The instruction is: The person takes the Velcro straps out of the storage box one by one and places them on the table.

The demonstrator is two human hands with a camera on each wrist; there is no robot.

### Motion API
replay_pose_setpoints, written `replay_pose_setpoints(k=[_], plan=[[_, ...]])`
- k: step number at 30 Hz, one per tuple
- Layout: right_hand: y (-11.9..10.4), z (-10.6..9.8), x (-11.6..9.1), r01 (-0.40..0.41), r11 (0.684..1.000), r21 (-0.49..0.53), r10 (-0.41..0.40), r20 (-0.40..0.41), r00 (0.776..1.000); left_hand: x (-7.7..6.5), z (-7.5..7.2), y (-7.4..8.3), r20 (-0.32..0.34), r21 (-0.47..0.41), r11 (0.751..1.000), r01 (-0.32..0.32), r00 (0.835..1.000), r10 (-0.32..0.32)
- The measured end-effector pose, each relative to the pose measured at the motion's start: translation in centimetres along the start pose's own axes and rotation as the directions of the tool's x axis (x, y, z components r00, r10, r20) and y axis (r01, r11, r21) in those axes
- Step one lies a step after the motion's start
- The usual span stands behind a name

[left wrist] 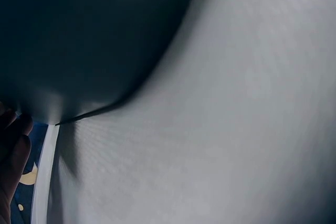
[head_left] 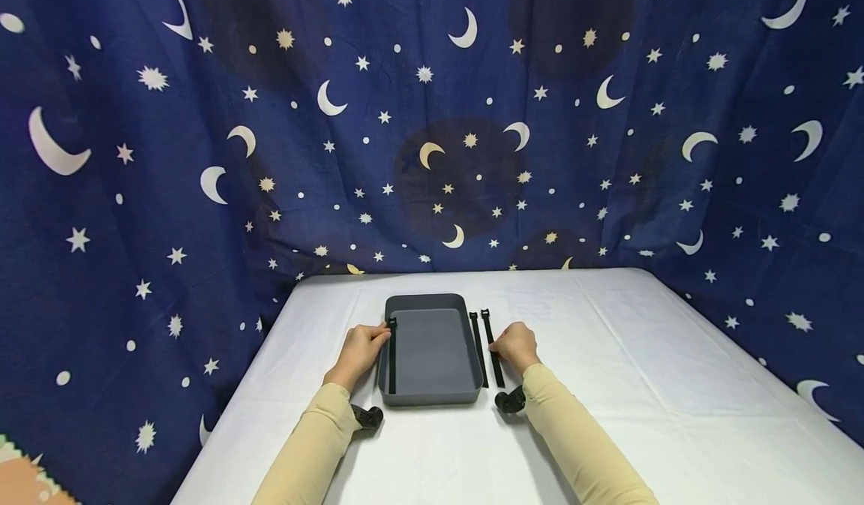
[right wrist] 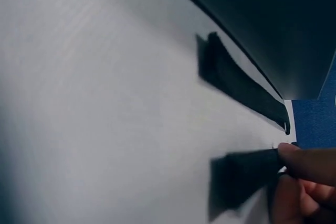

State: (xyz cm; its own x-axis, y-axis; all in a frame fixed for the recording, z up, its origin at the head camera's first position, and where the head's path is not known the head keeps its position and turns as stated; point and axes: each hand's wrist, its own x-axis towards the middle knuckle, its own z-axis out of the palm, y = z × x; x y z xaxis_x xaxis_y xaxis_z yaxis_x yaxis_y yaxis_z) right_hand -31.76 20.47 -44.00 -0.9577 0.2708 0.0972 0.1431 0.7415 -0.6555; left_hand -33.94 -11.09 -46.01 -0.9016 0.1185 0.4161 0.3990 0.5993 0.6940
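A dark grey rectangular tray (head_left: pixel 435 400) stands on the table. Along its left inner side runs a black cable strap (head_left: pixel 393 362) with a small slotted head at the far end. My left hand (head_left: pixel 361 351) is at the tray's left rim and pinches this strap near its head; in the left wrist view only some fingers (left wrist: pixel 18 150) show beside the tray wall. To the right of the tray, my right hand (head_left: pixel 516 346) pinches a second black cable strap (right wrist: pixel 247 174) between thumb and finger. A third black cable strap (head_left: pixel 478 347) lies between it and the tray.
A white cloth (head_left: pixel 641 415) covers the table. Behind the table and at both sides hangs a dark blue curtain (head_left: pixel 432 175) with moons and stars. Black wrist cameras (head_left: pixel 511 401) sit at both wrists, close to the tray's near corners.
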Motion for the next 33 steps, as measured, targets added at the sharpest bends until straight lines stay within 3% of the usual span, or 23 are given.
replay_pose_setpoints(k=[8,18,23,33], plan=[[0.2,-0.6,0.8,0.077,0.997,0.015,-0.076,-0.047,0.996,0.0,-0.2,0.3,0.000,-0.008,1.000,-0.005,1.000,0.005],[-2.8,-0.7,0.4,0.022,0.990,0.139,-0.020,-0.015,1.000,-0.1,0.0,0.0,-0.004,0.007,1.000,0.015,1.000,-0.015],[-4.1,-0.4,0.4,0.040,0.969,0.243,-0.038,-0.012,0.999,0.0,0.0,0.0,0.000,0.011,1.000,0.012,1.000,-0.012],[-6.3,0.6,-0.1,0.052,0.942,0.331,-0.057,0.005,0.998,0.0,-0.1,0.1,0.002,0.008,1.000,0.013,1.000,-0.013]])
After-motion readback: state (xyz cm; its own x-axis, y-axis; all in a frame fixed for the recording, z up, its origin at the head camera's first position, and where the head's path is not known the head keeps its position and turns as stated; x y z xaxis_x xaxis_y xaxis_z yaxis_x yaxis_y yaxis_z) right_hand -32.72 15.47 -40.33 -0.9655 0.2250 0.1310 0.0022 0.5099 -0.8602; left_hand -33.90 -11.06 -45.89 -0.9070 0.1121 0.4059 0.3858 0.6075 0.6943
